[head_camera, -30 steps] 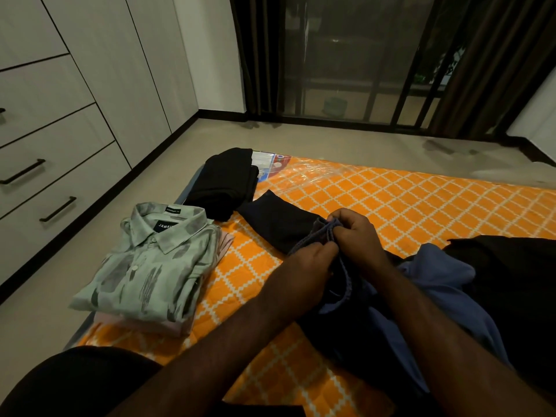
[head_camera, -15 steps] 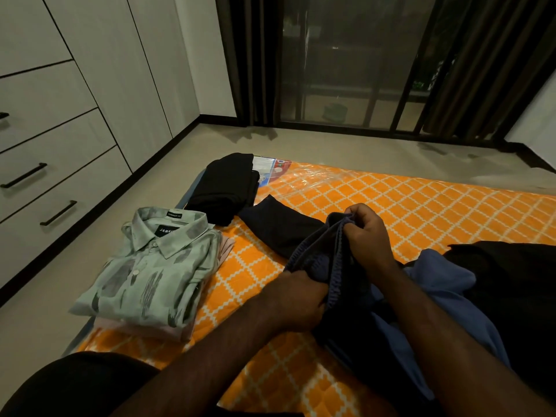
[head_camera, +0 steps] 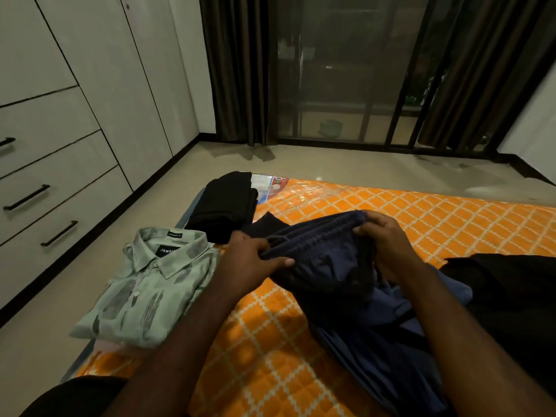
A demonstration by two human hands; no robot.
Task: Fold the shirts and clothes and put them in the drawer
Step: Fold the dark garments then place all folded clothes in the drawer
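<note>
Shorts of dark navy hung between our two hands above the mattress. Our left hand pinched one end of the gathered waistband, thumb pressed over the cloth, and our right hand curled round the other end, so the band stretched between them. The waistband ran left to right, rising slightly toward the right hand, and the legs dropped down toward us onto a blue garment. We sat at an orange, diamond-patterned mattress on a pale floor. To our left lay a folded green shirt, with a folded black pile beyond it. Closed drawers lined the left wall; dark curtains flanked a glass door ahead.
</note>
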